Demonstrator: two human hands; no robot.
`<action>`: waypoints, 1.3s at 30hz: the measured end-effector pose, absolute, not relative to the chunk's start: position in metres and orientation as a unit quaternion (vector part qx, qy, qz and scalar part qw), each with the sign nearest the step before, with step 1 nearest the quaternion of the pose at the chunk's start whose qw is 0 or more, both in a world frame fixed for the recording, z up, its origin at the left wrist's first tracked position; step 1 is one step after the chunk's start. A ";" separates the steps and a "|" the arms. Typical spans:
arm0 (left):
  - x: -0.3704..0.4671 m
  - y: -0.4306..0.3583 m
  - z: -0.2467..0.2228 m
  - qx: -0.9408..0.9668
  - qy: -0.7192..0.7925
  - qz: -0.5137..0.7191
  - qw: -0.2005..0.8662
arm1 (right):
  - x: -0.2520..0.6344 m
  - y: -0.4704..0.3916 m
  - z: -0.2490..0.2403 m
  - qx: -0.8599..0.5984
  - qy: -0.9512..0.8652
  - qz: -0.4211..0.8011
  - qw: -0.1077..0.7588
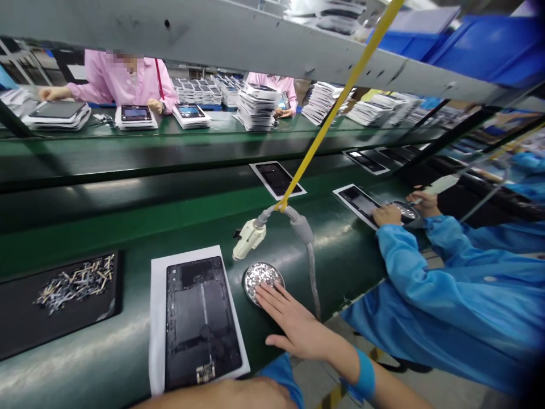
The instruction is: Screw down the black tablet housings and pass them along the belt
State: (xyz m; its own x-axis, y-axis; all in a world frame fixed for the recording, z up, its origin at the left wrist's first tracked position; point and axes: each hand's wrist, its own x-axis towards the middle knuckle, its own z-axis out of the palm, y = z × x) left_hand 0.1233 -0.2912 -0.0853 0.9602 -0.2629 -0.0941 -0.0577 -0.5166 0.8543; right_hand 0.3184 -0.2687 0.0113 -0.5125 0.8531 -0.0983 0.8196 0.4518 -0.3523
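My right hand reaches in from the lower right, fingers stretched out, its fingertips on a round metal dish full of small shiny parts. Only part of my left hand shows at the bottom edge; its fingers are hidden. Just above it, a dark tablet housing lies on a white sheet on the green bench. A pale handheld tool hangs by a yellow strap over the dish, with a grey cable curving down beside it.
At the left, a black tray holds many small strips. More housings lie along the bench. A co-worker in a blue sleeve works at the right. People in pink sit across, among stacked sheets. A grey beam crosses overhead.
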 end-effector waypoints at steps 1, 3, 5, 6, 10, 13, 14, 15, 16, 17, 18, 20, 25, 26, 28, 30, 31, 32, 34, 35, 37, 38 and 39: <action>0.123 -0.291 -0.084 0.867 -0.097 -0.115 0.475 | 0.318 -0.267 0.012 -0.490 -0.851 0.185 0.041; 0.123 -0.289 -0.080 0.876 -0.103 -0.127 0.454 | 0.316 -0.258 0.012 -0.498 -0.846 0.188 0.035; 0.122 -0.287 -0.076 0.877 -0.110 -0.134 0.449 | 0.312 -0.247 0.011 -0.500 -0.844 0.188 0.043; 0.122 -0.286 -0.074 0.876 -0.113 -0.135 0.449 | 0.310 -0.242 0.010 -0.495 -0.846 0.189 0.051; 0.119 -0.283 -0.068 0.879 -0.102 -0.135 0.447 | 0.306 -0.228 0.004 -0.486 -0.853 0.172 0.084; 0.119 -0.283 -0.068 0.879 -0.098 -0.135 0.447 | 0.312 -0.226 0.000 -0.515 -0.836 0.141 0.126; 0.120 -0.284 -0.068 0.879 -0.100 -0.142 0.445 | 0.314 -0.227 -0.001 -0.526 -0.828 0.134 0.140; 0.121 -0.285 -0.070 0.879 -0.102 -0.150 0.441 | 0.317 -0.228 -0.002 -0.535 -0.822 0.130 0.149; 0.123 -0.286 -0.071 0.881 -0.102 -0.157 0.435 | 0.318 -0.231 -0.002 -0.540 -0.817 0.129 0.153; 0.124 -0.287 -0.072 0.883 -0.100 -0.161 0.429 | 0.319 -0.233 -0.002 -0.540 -0.817 0.134 0.152; 0.125 -0.288 -0.073 0.885 -0.096 -0.161 0.425 | 0.320 -0.237 -0.001 -0.533 -0.820 0.145 0.149; 0.126 -0.290 -0.075 0.887 -0.091 -0.154 0.425 | 0.320 -0.246 0.003 -0.507 -0.829 0.183 0.150; 0.125 -0.292 -0.079 0.885 -0.092 -0.149 0.432 | 0.316 -0.260 0.017 -0.581 -0.699 0.301 0.290; 0.125 -0.292 -0.080 0.885 -0.089 -0.147 0.432 | 0.313 -0.258 0.019 -0.605 -0.646 0.335 0.322; 0.125 -0.294 -0.083 0.886 -0.085 -0.140 0.433 | 0.306 -0.250 0.019 -0.629 -0.539 0.416 0.374; 0.125 -0.295 -0.088 0.887 -0.088 -0.133 0.434 | 0.298 -0.238 0.018 -0.626 -0.447 0.496 0.404; 0.125 -0.295 -0.091 0.887 -0.093 -0.131 0.433 | 0.294 -0.231 0.017 -0.621 -0.411 0.525 0.413; 0.126 -0.296 -0.094 0.888 -0.098 -0.126 0.432 | 0.290 -0.224 0.017 -0.616 -0.383 0.545 0.421; 0.127 -0.297 -0.100 0.888 -0.101 -0.114 0.434 | 0.283 -0.212 0.016 -0.609 -0.338 0.563 0.445; 0.128 -0.297 -0.102 0.887 -0.100 -0.108 0.438 | 0.280 -0.207 0.016 -0.606 -0.319 0.563 0.462; 0.129 -0.297 -0.105 0.883 -0.101 -0.102 0.448 | 0.276 -0.201 0.017 -0.598 -0.288 0.567 0.487; 0.129 -0.298 -0.105 0.882 -0.099 -0.104 0.449 | 0.275 -0.199 0.017 -0.594 -0.280 0.574 0.489; 0.129 -0.298 -0.105 0.882 -0.098 -0.110 0.448 | 0.275 -0.199 0.018 -0.590 -0.277 0.585 0.482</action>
State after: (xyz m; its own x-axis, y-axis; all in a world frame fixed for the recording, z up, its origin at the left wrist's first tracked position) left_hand 0.1290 -0.2982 -0.1051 0.9566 -0.2714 -0.1057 -0.0748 -0.5797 0.8114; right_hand 0.2749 -0.1994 0.0179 0.1613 0.8912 -0.4239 -0.2368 -0.3821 -0.8933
